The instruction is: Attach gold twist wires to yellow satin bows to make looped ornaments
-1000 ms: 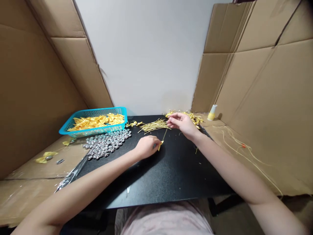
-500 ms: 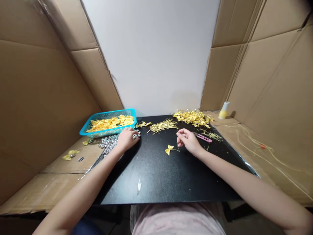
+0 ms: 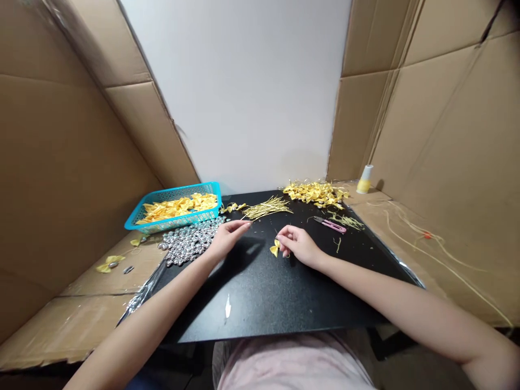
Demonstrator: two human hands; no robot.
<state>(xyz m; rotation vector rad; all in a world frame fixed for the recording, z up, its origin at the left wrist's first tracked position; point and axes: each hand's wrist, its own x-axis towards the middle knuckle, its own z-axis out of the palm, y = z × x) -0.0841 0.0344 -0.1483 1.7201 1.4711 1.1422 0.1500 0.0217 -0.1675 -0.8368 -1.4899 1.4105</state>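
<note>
My right hand [image 3: 299, 246] rests on the black table [image 3: 284, 292], fingers pinched on a small yellow ribbon bow [image 3: 275, 248]. My left hand [image 3: 227, 237] hovers just left of it, beside the pile of silver beads [image 3: 189, 242]. Its fingers are pressed together and point right; what they hold, if anything, is too small to see. A bundle of thin gold wire ties [image 3: 268, 207] lies just beyond both hands.
A blue basket [image 3: 140, 212] of yellow bows stands at the back left. A heap of yellow bows [image 3: 314, 192] lies at the back right, with a pink cutter [image 3: 330, 224] and a yellow-and-white spool [image 3: 364, 179] nearby. Cardboard walls close both sides.
My left hand let go of the bow, went to the silver beads and has come back towards the middle. My right hand left the wire ties and took hold of the bow.
</note>
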